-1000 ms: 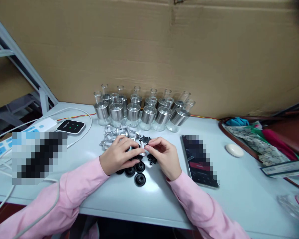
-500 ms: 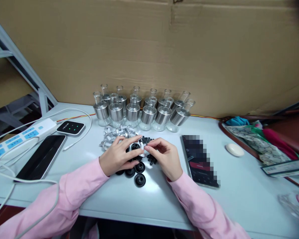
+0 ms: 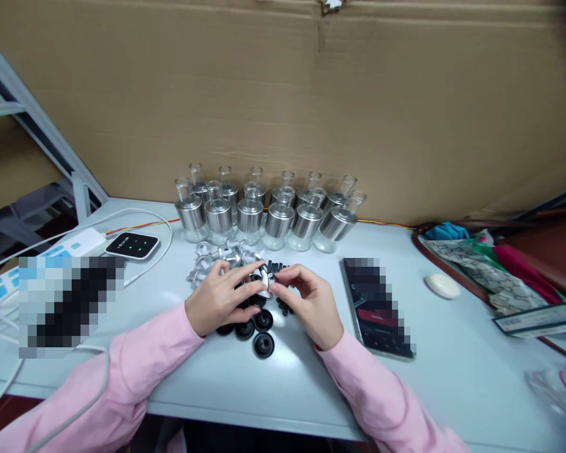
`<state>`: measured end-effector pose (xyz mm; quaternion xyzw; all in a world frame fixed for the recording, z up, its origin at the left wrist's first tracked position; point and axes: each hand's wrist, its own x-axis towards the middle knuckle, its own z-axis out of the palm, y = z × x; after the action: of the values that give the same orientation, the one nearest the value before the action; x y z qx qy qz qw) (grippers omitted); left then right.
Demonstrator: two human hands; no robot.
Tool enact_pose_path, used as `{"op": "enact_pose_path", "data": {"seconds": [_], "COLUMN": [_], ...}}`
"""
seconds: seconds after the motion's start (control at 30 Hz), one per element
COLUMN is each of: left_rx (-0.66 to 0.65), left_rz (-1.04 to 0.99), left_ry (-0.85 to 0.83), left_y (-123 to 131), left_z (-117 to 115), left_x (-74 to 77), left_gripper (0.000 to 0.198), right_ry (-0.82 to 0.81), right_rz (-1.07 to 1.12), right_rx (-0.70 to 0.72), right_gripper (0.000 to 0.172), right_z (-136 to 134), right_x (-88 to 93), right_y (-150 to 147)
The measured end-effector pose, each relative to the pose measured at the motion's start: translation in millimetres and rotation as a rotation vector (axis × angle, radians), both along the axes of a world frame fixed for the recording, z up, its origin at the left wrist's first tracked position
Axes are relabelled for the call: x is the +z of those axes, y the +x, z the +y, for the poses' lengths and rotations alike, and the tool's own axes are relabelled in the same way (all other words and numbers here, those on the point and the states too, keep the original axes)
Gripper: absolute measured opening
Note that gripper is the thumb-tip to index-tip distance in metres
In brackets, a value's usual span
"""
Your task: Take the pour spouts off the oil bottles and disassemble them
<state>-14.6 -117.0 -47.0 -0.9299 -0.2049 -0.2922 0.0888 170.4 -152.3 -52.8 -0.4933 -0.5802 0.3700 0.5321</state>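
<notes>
Between my hands, over the pile of parts, is a small shiny silver ring-like piece [image 3: 265, 277]. My left hand [image 3: 221, 299] grips it with thumb and fingers from the left. From the other side, my right hand [image 3: 314, 305] pinches at its edge with thumb and forefinger; whether a smaller part sits in that pinch is hidden. Below the left fingers lie round black caps [image 3: 264, 345]. Behind the hands are more silver ring-like pieces [image 3: 205, 253] in a heap. Small black parts [image 3: 277, 266] lie by my right fingertips.
Several glass bottles with steel sleeves [image 3: 278, 220] stand in two rows against the cardboard [image 3: 283, 94]. A tablet-like dark device [image 3: 375, 314] lies right, beside a white oval object [image 3: 442, 285]. On the left are a power strip [image 3: 82, 242], a small black device [image 3: 133, 245] and cables.
The silver piece has turned a little between my fingers, and my right fingertips have shifted slightly. The whole view has moved a little.
</notes>
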Motion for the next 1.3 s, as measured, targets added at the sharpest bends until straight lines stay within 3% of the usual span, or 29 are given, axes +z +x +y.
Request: {"op": "enact_pose_path", "data": {"seconds": [0.13, 0.2, 0.4, 0.63, 0.83, 0.93, 1.1, 1.23, 1.3], "left_rx": [0.064, 0.071, 0.022, 0.009, -0.006, 0.002, 0.016, 0.021, 0.018], "left_rz": [-0.053, -0.067, -0.113, -0.128, -0.136, -0.137, -0.190, -0.165, -0.165], "left_ry": [-0.007, -0.010, -0.033, -0.060, -0.115, -0.146, -0.127, -0.079, -0.087], "left_y": [-2.7, -3.5, -4.7, -5.7, -3.9, -3.9, -2.6, -2.3, -4.4], "left_z": [1.5, 1.7, 1.0, 1.0, 2.2, 2.5, -0.5, -2.8, 0.6], "left_x": [1.4, 1.3, -3.7, -5.2, -3.1, -1.9, -1.9, -4.9, -6.4], "left_gripper": [0.020, 0.020, 0.022, 0.022, 0.024, 0.023, 0.019, 0.020, 0.031], "right_ry": [0.121, 0.161, 0.241, 0.273, 0.338, 0.247, 0.058, -0.046, -0.075], "right_rz": [-0.105, -0.155, -0.234, -0.244, -0.262, -0.221, -0.013, 0.070, 0.120], "right_rx": [0.053, 0.062, 0.019, 0.042, 0.039, 0.022, 0.014, 0.093, 0.120], "right_gripper": [0.043, 0.046, 0.028, 0.024, 0.009, 0.002, 0.033, 0.035, 0.036], "right_z": [-3.5, -5.0, -7.7, -9.6, -10.5, -10.5, -7.7, -5.9, -5.8], "right_x": [-1.4, -0.3, 5.0, 4.9, 6.3, 5.8, 2.5, 0.9, 0.0], "right_y": [-2.5, -3.2, -2.0, -2.0, -4.7, -5.8, -8.8, -11.5, -11.4]}}
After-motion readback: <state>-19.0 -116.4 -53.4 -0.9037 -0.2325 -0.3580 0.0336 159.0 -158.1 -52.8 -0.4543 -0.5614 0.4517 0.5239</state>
